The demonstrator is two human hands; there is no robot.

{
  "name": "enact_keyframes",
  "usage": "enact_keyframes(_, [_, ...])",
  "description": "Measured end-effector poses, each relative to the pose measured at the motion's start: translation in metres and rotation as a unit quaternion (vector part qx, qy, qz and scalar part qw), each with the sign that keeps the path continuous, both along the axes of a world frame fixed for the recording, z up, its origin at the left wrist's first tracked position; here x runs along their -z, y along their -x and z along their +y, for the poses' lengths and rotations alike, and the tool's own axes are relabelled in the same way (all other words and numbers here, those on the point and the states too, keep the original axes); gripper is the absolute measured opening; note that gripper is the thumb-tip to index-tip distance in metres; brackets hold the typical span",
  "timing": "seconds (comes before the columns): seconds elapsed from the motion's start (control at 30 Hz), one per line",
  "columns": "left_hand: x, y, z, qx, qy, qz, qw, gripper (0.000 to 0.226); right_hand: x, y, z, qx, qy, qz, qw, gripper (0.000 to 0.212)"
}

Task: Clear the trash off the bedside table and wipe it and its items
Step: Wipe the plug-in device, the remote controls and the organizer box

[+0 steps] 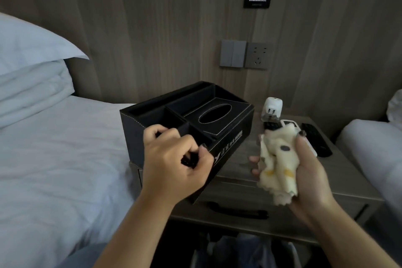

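Wood-panel wall behind, white bed at left, bedside table centre-right with a drawer handle on its front.

Left to right:
- Left hand: grip closed on the near-left corner of the black organizer box, fingers curled over the rim. Box looks tilted, its left part hanging past the table edge toward the bed; can't tell if the base is fully seated.
- Box: black leather-look, pale stitching, oval tissue slot, open compartments, white lettering on the front. No tissue showing in the slot.
- Right hand: grip bunched around a cream cloth with dark and yellow spots, held above the table front, not touching the top.
- Behind the cloth: white plug adapter, dark remote, a white device and another dark one mostly hidden by the cloth.

Risks, as I read it:
- One-corner grip on an overhanging box: could twist out and drop against the bed or down the gap.
- Swinging the box right would likely knock the adapter or the remotes.
- Wiping with the cloth wadded this tight probably misses compartment corners and could shove the small items off the back or right edge.

No obvious trash visible on the top.
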State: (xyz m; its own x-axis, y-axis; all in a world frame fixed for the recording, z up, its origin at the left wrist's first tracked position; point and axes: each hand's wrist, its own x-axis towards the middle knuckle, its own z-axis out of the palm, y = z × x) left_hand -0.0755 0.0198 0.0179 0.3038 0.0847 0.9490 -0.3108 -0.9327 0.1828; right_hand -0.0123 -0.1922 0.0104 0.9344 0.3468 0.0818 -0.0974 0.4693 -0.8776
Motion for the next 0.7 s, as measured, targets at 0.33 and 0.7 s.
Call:
enact_keyframes(0.33, [-0.013, 0.014, 0.05, 0.024, 0.027, 0.04, 0.999, 0.032, -0.097, -0.045, 0.134, 0.093, 0.393, -0.43, 0.808, 0.016])
enact_keyframes(0.7, [-0.009, 0.005, 0.01, -0.131, 0.167, 0.181, 0.96, 0.039, -0.077, -0.061, 0.178, 0.027, 0.559, -0.462, 0.688, 0.015])
